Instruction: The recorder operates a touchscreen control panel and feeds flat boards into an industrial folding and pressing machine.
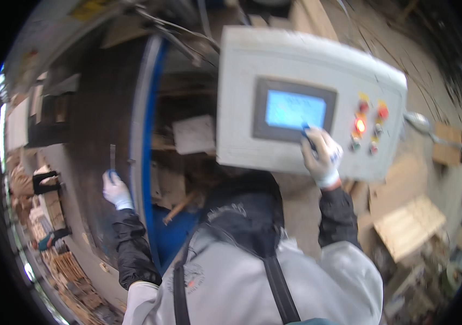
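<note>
I'm holding my right hand (322, 157) half curled, its fingertips at the lower right edge of the screen (291, 108), right of the frame's centre; I can't tell whether they're touching or gripping anything. Here I'd be favouring one light, square fingertip press, staying clear of the lit button (360, 126) farther right on the panel (236, 146). At the frame's left, my left hand (116, 193) is gripping a thin rod (113, 156), best pointed away from the panel.
</note>
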A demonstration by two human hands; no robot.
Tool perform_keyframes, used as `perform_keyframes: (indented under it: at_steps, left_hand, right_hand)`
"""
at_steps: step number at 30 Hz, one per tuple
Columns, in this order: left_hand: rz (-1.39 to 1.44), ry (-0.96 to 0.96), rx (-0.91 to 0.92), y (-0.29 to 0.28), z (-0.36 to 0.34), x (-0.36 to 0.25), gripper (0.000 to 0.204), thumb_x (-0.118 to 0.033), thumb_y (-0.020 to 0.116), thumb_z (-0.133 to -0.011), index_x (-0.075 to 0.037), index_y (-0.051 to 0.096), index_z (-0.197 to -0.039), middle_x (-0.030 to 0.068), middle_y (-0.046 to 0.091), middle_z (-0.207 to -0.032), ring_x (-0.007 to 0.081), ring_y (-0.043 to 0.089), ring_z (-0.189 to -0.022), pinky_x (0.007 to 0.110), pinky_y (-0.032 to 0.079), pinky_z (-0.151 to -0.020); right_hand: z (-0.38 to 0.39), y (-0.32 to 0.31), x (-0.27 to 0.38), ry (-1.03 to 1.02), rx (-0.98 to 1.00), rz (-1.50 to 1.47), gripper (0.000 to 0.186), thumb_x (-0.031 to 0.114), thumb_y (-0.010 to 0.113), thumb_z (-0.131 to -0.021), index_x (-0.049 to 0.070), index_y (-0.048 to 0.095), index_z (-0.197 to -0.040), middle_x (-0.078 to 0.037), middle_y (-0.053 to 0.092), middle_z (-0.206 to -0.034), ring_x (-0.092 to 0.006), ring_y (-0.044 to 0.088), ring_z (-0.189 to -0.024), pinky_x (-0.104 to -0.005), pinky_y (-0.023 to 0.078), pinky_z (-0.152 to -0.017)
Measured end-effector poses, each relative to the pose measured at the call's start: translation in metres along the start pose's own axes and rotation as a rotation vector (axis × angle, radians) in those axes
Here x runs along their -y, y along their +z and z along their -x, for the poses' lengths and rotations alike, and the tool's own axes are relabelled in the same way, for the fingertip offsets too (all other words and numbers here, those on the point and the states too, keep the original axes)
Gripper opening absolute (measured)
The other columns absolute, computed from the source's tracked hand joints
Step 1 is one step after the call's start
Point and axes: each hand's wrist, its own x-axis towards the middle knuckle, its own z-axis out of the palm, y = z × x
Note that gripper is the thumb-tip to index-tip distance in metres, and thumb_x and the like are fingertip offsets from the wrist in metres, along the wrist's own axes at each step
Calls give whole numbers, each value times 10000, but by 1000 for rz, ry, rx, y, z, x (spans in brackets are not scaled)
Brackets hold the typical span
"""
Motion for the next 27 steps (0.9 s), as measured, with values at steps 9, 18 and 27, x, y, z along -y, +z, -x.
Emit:
perform_keyframes:
  at_steps: [9, 18, 27]
  left_hand:
    - [335, 11, 56, 1, -21, -20, 190, -169, 670, -1005, -52, 747, -1133, 151, 762, -920, 292, 729, -805, 391, 565, -756]
    - [438, 299, 32, -36, -44, -103, 187, -132, 680, -966, -30, 757, -1102, 188, 766, -976, 359, 754, -867, 396, 582, -792]
    - [158, 1171, -187, -212, -186, -345, 161, -80, 737, -934, -57, 780, -1087, 135, 763, -968, 331, 738, -871, 395, 564, -747]
  right_hand:
    - [9, 3, 2, 134, -31, -128, 196, -29, 735, -836, 23, 712, -1023, -183, 769, -1032, -294, 758, -788, -341, 600, -693]
    - [14, -6, 1, 80, -78, -135, 175, -59, 700, -872, -8, 705, -1039, -166, 766, -1072, -184, 681, -675, -274, 528, -591]
    - [6, 8, 2, 88, -80, -157, 180, -51, 695, -866, -3, 695, -1040, -166, 761, -1047, -187, 663, -653, -289, 525, -594]
